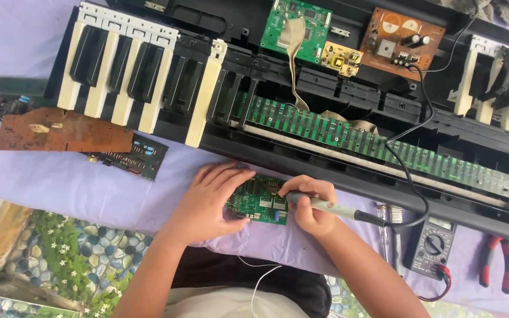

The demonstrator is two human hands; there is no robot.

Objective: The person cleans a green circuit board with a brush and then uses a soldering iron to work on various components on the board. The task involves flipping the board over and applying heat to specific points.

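Glossy green circuit board [258, 200] on matt lilac cloth [78, 182]; yellowed plastic keys [113, 70].

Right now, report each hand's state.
Left hand: open, pressing flat on the small green circuit board.
Right hand: closed on the soldering iron.

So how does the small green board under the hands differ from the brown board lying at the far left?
The small green board is compact, near square and pinned by the left hand while the right hand holds a soldering iron to it. The brown board is bigger, elongated, rust-coloured and untouched. Both lie flat on the lilac cloth.
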